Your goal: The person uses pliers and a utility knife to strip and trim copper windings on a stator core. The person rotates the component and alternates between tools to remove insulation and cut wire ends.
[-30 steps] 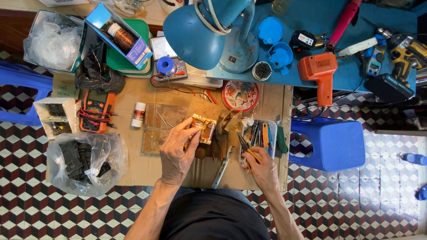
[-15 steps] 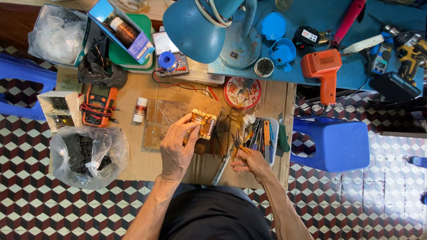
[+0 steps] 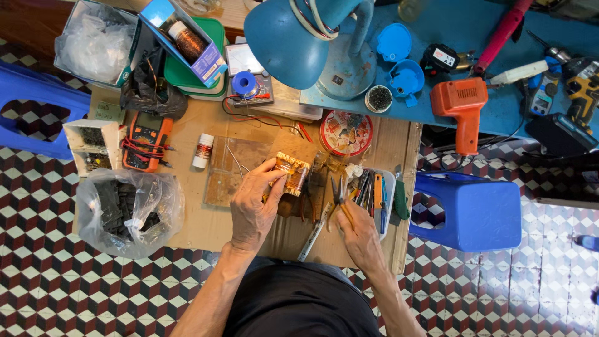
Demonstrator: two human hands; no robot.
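At centre frame, the left hand (image 3: pixel 254 206) grips a small transformer (image 3: pixel 291 173); just right, the right hand (image 3: pixel 357 232) closes around pliers (image 3: pixel 340 195) beside the tool tray (image 3: pixel 388 181).

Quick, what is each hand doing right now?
Left hand: closed on the small transformer.
Right hand: gripping the pliers over the tool tray.

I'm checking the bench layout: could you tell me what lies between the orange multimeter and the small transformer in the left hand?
In the head view, a small white vial and a brownish flat board lie between the multimeter and the transformer.
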